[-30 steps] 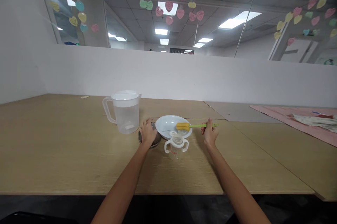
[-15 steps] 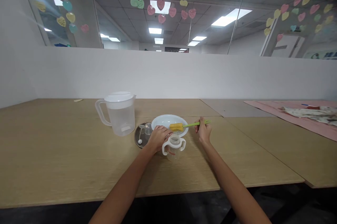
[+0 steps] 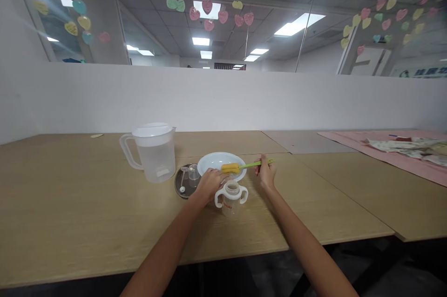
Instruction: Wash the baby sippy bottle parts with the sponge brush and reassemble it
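Note:
My right hand [image 3: 266,173] is closed around the green handle of a bottle brush [image 3: 248,165], held roughly level. The brush's yellow sponge head is over the white bowl [image 3: 206,166]. My left hand [image 3: 210,183] is at the bowl's near side, its bent fingers just below the sponge; a small clear thing seems to be under the fingertips, too hidden to name. Right in front of this hand stands an uncapped clear baby bottle [image 3: 231,205] with two white handles, upright; I cannot tell whether the hand touches it.
To the left of the bowl, a round dark tray [image 3: 179,189] holds a clear cap [image 3: 194,176] and a straw with a white end [image 3: 182,185]. A lidded clear pitcher [image 3: 157,159] stands behind the tray. Pink cloth [image 3: 335,138] lies at the far right.
The whole view has shifted slightly, with things appearing a little further left. Both hands, the brush and the bottle keep nearly the same places relative to the bowl.

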### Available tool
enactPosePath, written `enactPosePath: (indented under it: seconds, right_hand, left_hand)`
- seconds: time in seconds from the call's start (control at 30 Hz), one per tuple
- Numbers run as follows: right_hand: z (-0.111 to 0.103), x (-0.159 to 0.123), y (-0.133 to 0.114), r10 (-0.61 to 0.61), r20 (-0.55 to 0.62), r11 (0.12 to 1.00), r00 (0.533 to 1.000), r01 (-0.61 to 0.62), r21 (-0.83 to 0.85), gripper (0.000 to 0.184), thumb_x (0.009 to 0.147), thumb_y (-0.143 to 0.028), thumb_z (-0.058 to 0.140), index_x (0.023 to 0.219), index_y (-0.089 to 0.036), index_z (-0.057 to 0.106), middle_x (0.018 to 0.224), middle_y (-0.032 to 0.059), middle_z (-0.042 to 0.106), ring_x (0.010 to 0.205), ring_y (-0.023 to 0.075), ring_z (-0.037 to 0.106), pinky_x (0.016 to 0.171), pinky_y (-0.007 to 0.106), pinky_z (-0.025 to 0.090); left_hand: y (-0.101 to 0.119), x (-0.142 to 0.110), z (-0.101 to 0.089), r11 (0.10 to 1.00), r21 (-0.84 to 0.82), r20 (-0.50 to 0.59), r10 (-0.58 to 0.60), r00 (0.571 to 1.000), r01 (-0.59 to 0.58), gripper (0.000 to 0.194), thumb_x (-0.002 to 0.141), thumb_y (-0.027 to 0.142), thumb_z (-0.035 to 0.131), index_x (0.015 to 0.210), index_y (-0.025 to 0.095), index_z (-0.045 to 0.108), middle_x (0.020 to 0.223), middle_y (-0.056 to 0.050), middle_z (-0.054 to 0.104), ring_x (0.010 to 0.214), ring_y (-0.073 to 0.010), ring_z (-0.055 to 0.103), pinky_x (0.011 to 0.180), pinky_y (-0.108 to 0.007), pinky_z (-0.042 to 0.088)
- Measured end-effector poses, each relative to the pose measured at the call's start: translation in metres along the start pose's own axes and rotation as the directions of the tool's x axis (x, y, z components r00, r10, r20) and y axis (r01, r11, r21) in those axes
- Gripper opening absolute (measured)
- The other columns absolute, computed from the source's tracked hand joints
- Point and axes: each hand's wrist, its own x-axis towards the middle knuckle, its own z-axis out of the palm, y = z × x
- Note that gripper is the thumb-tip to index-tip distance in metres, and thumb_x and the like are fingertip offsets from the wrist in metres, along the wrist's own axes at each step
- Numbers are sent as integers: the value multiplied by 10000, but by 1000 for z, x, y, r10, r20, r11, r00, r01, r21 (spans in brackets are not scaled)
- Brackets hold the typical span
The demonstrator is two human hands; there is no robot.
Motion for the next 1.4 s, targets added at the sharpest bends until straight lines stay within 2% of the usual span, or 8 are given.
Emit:
enactPosePath:
  seconds: [0.17, 0.4, 0.5, 0.7, 1.03, 1.13, 1.3, 1.4]
  right_hand:
    - [-3, 3, 2, 2, -49, 1000, 999, -3, -9, 539, 736, -683, 503, 626, -159, 560, 382, -44, 455, 313, 72, 371, 327, 203, 266]
    - [-5, 5, 3, -23, -82, 999, 996, 21, -34, 518, 759, -662, 484, 632, -164, 550, 379, -48, 444, 312, 78, 373, 333, 209, 267]
    - [-5, 4, 2, -12, -72, 1000, 997, 11, -26, 513, 746, -660, 504, 627, -163, 554, 382, -45, 451, 316, 75, 378, 331, 204, 265]
    - [-6, 4, 4, 0, -66, 1000, 998, 0, -8, 502, 743, -648, 516, 629, -161, 560, 382, -48, 456, 309, 68, 366, 328, 200, 263]
    - [-6, 6, 5, 12, -72, 1000, 997, -13, -2, 496, 736, -644, 531, 633, -160, 567, 380, -48, 460, 311, 68, 367, 323, 196, 260]
    - [-8, 8, 6, 13, -84, 1000, 996, -12, 17, 489, 746, -634, 523, 629, -160, 561, 377, -47, 461, 305, 67, 366, 324, 195, 264]
    - [-9, 11, 9, 29, -52, 997, 998, -25, 73, 471, 748, -614, 526, 634, -159, 561, 386, -41, 478, 303, 69, 380, 327, 196, 283]
    - [-7, 9, 7, 66, 10, 992, 998, -67, 106, 458, 738, -609, 551, 641, -162, 556, 402, -40, 493, 306, 67, 387, 332, 197, 304]
  left_hand:
    - [3, -3, -1, 998, -54, -37, -19, 999, 17, 293, 943, 287, 396, 915, 189, 671, 914, -61, 709, 884, -186, 625, 809, -313, 402]
    - [9, -8, -4, 992, -123, -208, -64, 976, 39, 275, 934, 291, 415, 931, 190, 671, 958, -57, 703, 926, -183, 615, 880, -338, 422]
    - [8, -8, -3, 975, -192, -256, -164, 953, 116, 212, 893, 256, 483, 961, 191, 673, 984, -51, 704, 953, -189, 617, 903, -340, 435]
    - [2, -7, 1, 862, -433, -186, -374, 909, 265, 226, 832, 158, 507, 963, 186, 689, 947, -26, 716, 809, -146, 650, 770, -254, 496]
    - [3, -7, -1, 853, -432, -185, -400, 898, 292, 194, 801, 179, 523, 909, 173, 685, 878, -38, 686, 729, -146, 622, 736, -278, 501]
    - [2, -6, -1, 825, -498, -250, -430, 868, 266, 255, 736, 65, 513, 911, 164, 671, 898, -36, 677, 738, -132, 620, 731, -263, 516]
    - [-2, -6, 1, 766, -608, -371, -507, 778, 210, 338, 714, 7, 481, 941, 195, 647, 971, -32, 659, 893, -150, 623, 720, -260, 550]
    - [-2, -7, 2, 760, -624, -380, -496, 781, 179, 350, 723, 6, 468, 950, 203, 648, 997, -31, 649, 931, -153, 615, 704, -252, 558]
